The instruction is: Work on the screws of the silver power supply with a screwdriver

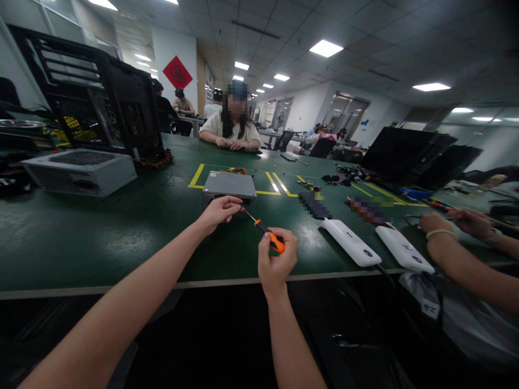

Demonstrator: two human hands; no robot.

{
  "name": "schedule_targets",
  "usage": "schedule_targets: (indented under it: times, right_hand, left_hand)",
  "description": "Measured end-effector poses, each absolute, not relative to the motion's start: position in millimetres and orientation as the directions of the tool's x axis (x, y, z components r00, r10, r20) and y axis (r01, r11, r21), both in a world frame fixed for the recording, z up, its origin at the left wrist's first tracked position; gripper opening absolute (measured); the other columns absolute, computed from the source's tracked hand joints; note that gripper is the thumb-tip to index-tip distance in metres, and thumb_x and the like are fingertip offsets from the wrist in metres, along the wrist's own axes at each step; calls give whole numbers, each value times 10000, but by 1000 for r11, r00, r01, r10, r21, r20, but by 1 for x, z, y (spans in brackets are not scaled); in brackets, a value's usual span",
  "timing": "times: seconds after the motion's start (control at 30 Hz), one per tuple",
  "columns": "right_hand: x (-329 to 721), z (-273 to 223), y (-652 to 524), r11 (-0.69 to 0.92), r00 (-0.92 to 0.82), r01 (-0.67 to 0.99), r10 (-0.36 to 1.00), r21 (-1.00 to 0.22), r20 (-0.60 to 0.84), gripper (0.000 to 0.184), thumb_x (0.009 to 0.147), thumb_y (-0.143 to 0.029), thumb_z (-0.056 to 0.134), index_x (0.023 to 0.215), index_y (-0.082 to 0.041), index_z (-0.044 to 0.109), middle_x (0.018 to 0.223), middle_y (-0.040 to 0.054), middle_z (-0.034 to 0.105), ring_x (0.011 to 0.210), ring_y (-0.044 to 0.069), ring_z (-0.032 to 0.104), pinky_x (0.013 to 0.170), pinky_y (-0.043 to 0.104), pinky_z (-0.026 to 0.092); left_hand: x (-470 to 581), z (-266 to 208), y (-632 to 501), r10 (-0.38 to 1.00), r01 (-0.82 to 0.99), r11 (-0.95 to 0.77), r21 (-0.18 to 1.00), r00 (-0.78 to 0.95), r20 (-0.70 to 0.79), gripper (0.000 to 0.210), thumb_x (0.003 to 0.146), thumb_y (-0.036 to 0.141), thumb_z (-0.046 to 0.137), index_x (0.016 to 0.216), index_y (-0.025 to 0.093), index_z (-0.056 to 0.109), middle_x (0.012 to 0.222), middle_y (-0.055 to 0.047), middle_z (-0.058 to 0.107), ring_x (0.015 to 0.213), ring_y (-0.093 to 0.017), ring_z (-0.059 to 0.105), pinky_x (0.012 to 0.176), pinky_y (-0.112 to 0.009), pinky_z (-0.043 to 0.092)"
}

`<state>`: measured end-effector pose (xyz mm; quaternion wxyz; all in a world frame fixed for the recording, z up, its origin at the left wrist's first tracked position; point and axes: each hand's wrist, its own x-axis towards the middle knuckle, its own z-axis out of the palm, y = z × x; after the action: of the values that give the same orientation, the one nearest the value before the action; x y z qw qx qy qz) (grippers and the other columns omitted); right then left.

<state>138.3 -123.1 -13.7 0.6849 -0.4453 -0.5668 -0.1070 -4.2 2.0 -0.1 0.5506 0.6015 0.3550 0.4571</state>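
An orange and black screwdriver (271, 236) is gripped by its handle in my right hand (279, 258). Its thin shaft points up and to the left, toward the fingertips of my left hand (221, 212). My left fingers are pinched together at the front of a grey metal computer power supply (229, 183); whatever they hold at the screwdriver's tip is too small to make out. The power supply sits on the green tabletop, with coloured cables (237, 170) bunched behind it.
A second power supply (93, 167) and a black computer case (117, 102) stand at left. White power banks (352, 242) lie at right near the table edge (227, 282). A co-worker's hands (440, 227) work further right; another person (231, 121) sits opposite.
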Motion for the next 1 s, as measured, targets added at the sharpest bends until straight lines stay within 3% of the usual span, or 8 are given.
schedule_targets:
  times: [0.43,1.0]
  right_hand:
    - [138,-10,-121,597,339,655,315,-463,886,146,781,-130,526,907,-198,499,845,20,552,814,149,567,739,320,479]
    - [139,-12,-122,642,280,619,357,-452,891,168,758,-113,530,894,-200,485,873,27,558,830,155,571,739,335,483]
  left_hand:
    - [-5,2,-3,915,16,-84,996,397,70,331,747,224,631,1053,122,558,1052,-132,664,413,-10,451,361,-155,253]
    - [-3,9,-10,906,26,-1,1000,424,-10,250,811,290,547,959,110,638,989,-129,674,395,-1,386,354,-156,186]
